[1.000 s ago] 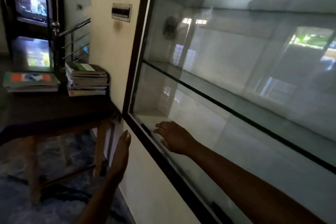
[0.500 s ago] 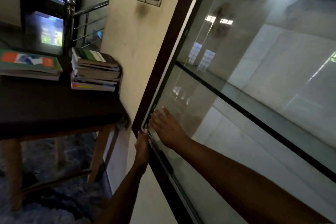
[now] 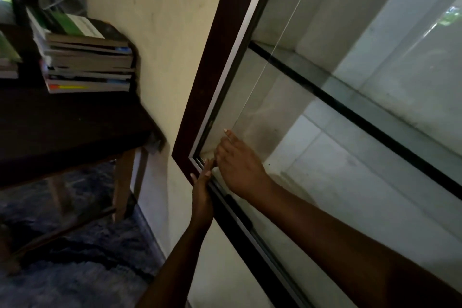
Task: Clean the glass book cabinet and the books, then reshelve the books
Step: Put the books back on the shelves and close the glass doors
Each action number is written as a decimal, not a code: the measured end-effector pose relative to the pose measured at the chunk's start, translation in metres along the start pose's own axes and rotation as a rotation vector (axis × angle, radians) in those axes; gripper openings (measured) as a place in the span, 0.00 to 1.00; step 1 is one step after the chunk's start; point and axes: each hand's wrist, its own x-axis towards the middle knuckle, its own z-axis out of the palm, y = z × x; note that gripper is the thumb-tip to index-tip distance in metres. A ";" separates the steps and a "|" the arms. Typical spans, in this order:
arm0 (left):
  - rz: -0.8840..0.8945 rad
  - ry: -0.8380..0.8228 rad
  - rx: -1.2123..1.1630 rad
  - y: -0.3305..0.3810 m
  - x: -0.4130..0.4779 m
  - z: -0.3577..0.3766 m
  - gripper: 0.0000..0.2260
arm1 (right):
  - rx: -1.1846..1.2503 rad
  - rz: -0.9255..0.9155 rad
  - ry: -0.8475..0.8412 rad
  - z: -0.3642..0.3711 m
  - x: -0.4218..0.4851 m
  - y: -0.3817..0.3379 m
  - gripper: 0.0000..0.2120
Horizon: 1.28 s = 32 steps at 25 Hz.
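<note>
At the lower left corner of the glass book cabinet (image 3: 350, 110), the left hand (image 3: 202, 197) presses straight-fingered against the frame (image 3: 215, 62). The right hand (image 3: 237, 169) rests on the glass pane (image 3: 265, 117), grip unclear. Books (image 3: 87, 62) sit stacked on the nearby table (image 3: 62, 127).

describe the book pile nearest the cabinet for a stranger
Left of the dark-framed glass cabinet, past the cream wall, stands a dark table. The book pile sits at its corner against that wall. Unlike the second pile at the picture's left edge, it is tall, with a green-and-white cover on top.
</note>
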 end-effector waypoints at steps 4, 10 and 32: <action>-0.035 0.001 0.005 -0.010 -0.006 0.000 0.15 | -0.015 0.029 -0.022 -0.002 -0.012 -0.002 0.19; -0.128 -0.139 0.017 -0.024 -0.070 0.014 0.14 | 0.147 0.105 0.264 0.013 -0.086 -0.014 0.18; 0.032 -0.351 0.527 0.004 -0.179 0.002 0.14 | 0.687 0.352 0.385 0.023 -0.242 -0.057 0.10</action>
